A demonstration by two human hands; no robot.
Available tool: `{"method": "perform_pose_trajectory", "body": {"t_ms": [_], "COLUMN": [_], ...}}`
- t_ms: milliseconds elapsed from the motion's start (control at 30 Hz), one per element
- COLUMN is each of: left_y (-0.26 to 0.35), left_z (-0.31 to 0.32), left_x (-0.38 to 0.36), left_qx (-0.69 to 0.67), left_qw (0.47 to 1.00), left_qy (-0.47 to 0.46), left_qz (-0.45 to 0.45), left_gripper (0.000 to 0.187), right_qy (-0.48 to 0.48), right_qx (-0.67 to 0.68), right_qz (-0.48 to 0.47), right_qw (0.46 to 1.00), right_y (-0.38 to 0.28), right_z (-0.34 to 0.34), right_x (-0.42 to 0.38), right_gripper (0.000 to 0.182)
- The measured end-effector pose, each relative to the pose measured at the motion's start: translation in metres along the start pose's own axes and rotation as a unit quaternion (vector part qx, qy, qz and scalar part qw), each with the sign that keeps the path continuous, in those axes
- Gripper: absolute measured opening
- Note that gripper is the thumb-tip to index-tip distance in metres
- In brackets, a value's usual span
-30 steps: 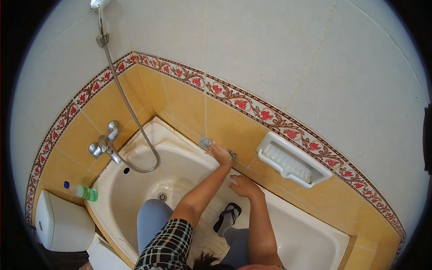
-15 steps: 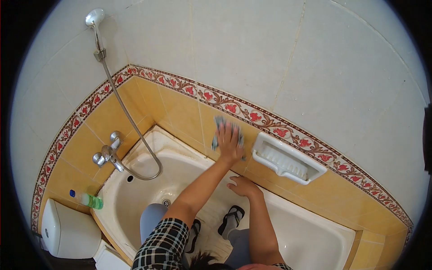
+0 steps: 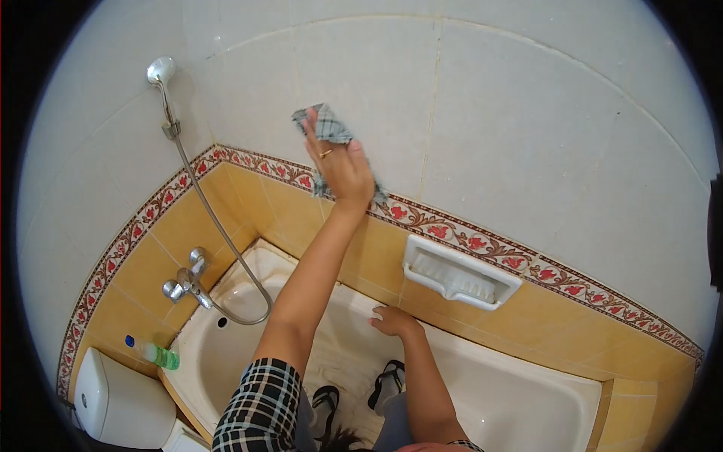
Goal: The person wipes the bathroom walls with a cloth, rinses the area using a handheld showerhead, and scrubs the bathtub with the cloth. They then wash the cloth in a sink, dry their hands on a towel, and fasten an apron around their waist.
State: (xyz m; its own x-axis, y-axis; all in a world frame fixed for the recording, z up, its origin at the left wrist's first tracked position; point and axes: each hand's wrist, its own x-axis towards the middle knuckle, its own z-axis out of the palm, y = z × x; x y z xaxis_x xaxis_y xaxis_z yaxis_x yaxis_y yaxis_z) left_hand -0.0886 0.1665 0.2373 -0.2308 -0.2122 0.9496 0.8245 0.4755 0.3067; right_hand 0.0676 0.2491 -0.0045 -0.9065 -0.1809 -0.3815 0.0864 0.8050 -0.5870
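My left hand (image 3: 343, 169) is raised against the wall with its back toward me. It presses a checked cloth (image 3: 331, 126) on the pale upper tiles, across the floral border strip (image 3: 294, 175). Part of the cloth is hidden behind the palm, and a frayed end hangs below by the wrist. Lower down, my right hand (image 3: 393, 322) rests on the rim of the bathtub (image 3: 520, 360) along the wall, its fingers apart and nothing held. My feet, in dark flip-flops (image 3: 324, 411), stand inside the tub.
A white soap dish (image 3: 461, 275) juts from the yellow tiles above my right hand. To the left are a tap (image 3: 184, 282), a hose (image 3: 215, 207) and a shower head (image 3: 160, 71). A green bottle (image 3: 162, 356) stands on the tub corner beside a toilet tank (image 3: 124, 399).
My left hand has moved the cloth up and left, from the yellow tiles across the border onto the pale tiles. My right hand stays at the rim. The view has tilted slightly upward.
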Motion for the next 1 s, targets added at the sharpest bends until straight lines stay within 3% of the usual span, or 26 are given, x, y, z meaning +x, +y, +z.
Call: {"method": "perform_pose_trajectory", "body": {"t_ms": [100, 167, 300, 400, 500, 600, 700, 800, 833, 900, 1000], "left_y": [0.036, 0.031, 0.037, 0.051, 0.053, 0.049, 0.039, 0.01, 0.003, -0.009, -0.021], "left_z": [0.001, 0.0, -0.016, -0.037, -0.061, -0.083, -0.09, -0.093, -0.097, -0.113, -0.157], "left_x": [-0.009, -0.041, -0.044, -0.026, -0.012, -0.003, 0.0, 0.003, 0.004, -0.003, -0.042], "left_qx": [-0.034, 0.019, 0.018, -0.015, -0.068, -0.064, -0.089, -0.127, -0.137, -0.183, -0.189], "left_qw": [0.997, 0.983, 0.984, 0.985, 0.977, 0.965, 0.955, 0.936, 0.928, 0.94, 0.943], "left_qy": [-0.047, -0.071, -0.092, -0.126, -0.175, -0.232, -0.261, -0.304, -0.318, -0.284, -0.247], "left_qz": [0.05, 0.169, 0.152, 0.114, 0.098, 0.106, 0.107, 0.126, 0.137, 0.048, -0.117], "left_gripper": [0.064, 0.065, 0.058, 0.051, 0.05, 0.052, 0.049, 0.044, 0.044, 0.043, 0.041], "right_qy": [-0.001, 0.046, 0.086, 0.204, 0.452, 0.63, 0.651, 0.671, 0.657, 0.617, 0.621], "right_qx": [0.003, 0.012, 0.085, 0.218, 0.252, 0.113, 0.023, -0.087, -0.133, -0.224, -0.321], "right_qz": [0.004, -0.034, -0.079, -0.154, -0.22, -0.288, -0.3, -0.256, -0.215, -0.124, -0.082], "right_qw": [1.0, 0.998, 0.989, 0.942, 0.827, 0.712, 0.696, 0.69, 0.711, 0.745, 0.71], "right_y": [-0.003, 0.0, -0.02, -0.048, -0.103, -0.138, -0.172, -0.185, -0.189, -0.192, -0.193], "right_z": [-0.001, 0.011, 0.01, 0.006, -0.016, -0.058, -0.097, -0.122, -0.127, -0.134, -0.15], "right_x": [0.002, 0.006, -0.009, -0.03, -0.076, -0.096, -0.087, -0.053, -0.045, -0.031, -0.006], "right_gripper": [0.058, 0.054, 0.046, 0.033, 0.026, 0.03, 0.04, 0.047, 0.051, 0.059, 0.067]}}
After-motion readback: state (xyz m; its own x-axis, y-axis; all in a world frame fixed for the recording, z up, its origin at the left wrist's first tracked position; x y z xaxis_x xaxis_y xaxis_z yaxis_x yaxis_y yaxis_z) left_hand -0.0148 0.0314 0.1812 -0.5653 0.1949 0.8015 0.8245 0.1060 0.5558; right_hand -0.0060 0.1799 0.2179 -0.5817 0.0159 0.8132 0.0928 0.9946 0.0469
